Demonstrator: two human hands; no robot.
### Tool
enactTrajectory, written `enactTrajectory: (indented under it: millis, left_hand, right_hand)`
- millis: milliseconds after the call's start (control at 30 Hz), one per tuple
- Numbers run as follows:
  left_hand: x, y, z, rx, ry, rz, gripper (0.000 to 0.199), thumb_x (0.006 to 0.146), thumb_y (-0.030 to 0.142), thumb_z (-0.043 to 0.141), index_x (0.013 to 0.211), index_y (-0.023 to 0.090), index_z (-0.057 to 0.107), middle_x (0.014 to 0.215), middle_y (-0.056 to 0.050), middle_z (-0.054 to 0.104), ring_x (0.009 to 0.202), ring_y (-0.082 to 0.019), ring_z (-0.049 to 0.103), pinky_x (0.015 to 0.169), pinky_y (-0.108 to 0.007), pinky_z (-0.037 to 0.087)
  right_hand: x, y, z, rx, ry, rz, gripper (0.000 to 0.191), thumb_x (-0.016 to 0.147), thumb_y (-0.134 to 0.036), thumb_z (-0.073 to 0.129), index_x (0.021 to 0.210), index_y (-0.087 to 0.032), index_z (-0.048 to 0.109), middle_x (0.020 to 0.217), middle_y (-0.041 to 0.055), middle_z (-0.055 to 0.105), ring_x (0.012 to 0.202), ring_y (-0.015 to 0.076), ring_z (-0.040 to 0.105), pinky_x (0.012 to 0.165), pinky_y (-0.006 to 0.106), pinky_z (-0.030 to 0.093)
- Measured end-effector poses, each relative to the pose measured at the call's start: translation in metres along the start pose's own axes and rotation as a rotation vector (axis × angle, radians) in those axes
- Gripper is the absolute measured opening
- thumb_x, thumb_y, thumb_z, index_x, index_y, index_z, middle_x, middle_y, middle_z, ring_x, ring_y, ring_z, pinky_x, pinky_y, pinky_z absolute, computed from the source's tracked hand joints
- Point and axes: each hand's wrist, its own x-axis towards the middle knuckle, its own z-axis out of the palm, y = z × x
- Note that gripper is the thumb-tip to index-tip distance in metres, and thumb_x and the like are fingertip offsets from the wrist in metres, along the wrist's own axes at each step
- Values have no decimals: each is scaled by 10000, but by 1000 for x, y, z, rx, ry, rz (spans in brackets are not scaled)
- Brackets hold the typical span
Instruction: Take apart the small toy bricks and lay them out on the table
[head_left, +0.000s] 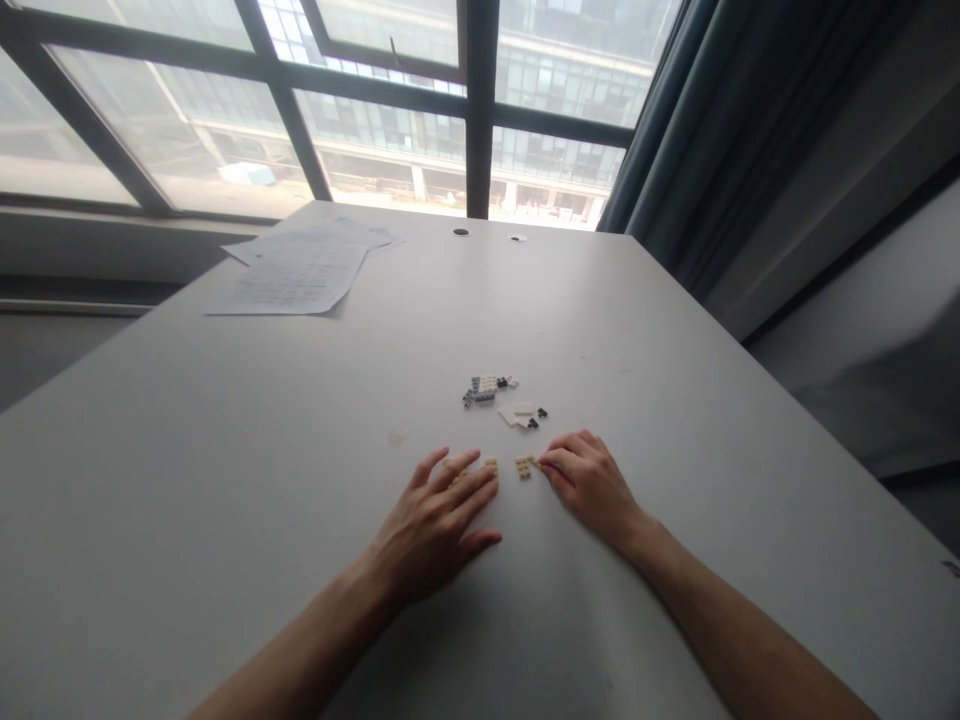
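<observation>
Fingers on the left hand (pixel 439 515) are spread wide and open, over some tan bits (pixel 462 475) that peek out at twelve o'clock from it. I cannot tell if the fingers press on them. One tan block (pixel 492 463) sits at two o'clock from that hand, right by its fingertips. The right hand (pixel 591 482) has its thumb and finger pinched on a small tan piece (pixel 535 461) at nine o'clock, part hidden by the fingertips. Just past that piece, also at nine o'clock from the right hand, lies a bumpy tan brick (pixel 523 467), so it sits between the two hands. White flat pieces (pixel 519 412) lie at ten o'clock from the right hand, with two little black bits (pixel 542 412) near them. Farther off, at one o'clock from the left hand, is a small bunch of gray, white and black pieces (pixel 487 384). It all lies on a white table (pixel 660 400). Well away, at eleven o'clock from the left hand, some papers (pixel 300 270) lie on top of each other by the window (pixel 382 130).
</observation>
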Motion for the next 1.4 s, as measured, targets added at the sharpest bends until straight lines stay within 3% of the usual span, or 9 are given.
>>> enactTrajectory:
  millis: [300, 500, 833, 1067, 1400]
  left_hand:
    - [0, 0, -1, 6, -4, 3, 359, 889, 430, 539, 1141, 187, 619, 1194, -79, 646, 1187, -280, 514, 1062, -472, 273]
    - [-1, 0, 0, 16, -41, -11, 370, 890, 440, 532, 1154, 195, 618, 1207, -72, 641, 1205, -270, 502, 1078, -460, 263]
    - [1, 1, -2, 4, -30, -15, 368, 899, 445, 515, 1147, 194, 617, 1211, -66, 641, 1205, -270, 504, 1072, -458, 264]
    - [0, -1, 0, 7, -41, -21, 377, 893, 453, 522, 1154, 198, 618, 1206, -75, 641, 1214, -266, 498, 1089, -459, 251]
    - [-1, 0, 0, 8, -22, -13, 375, 890, 452, 527, 1148, 197, 622, 1200, -68, 645, 1206, -263, 503, 1077, -449, 264]
  right_hand:
    - [0, -3, 1, 58, -12, 17, 72, 863, -217, 604, 884, -200, 671, 938, 62, 658, 922, 223, 538, 872, 380, 422]
    - [7, 2, 3, 99, -69, 50, 383, 785, -308, 711, 1139, -198, 616, 1072, 80, 617, 1021, 244, 521, 925, 400, 423]
    - [10, 0, 7, 119, -98, 51, 223, 812, -290, 687, 1028, -234, 679, 1001, 55, 615, 981, 226, 524, 905, 388, 426]
    - [11, 7, 1, 155, -140, 46, 315, 779, -259, 722, 1086, -218, 666, 1019, 65, 619, 1001, 231, 523, 929, 395, 426]
    - [14, 9, 1, 162, -163, 23, 219, 824, -262, 676, 1039, -224, 690, 994, 60, 623, 997, 224, 522, 914, 380, 431]
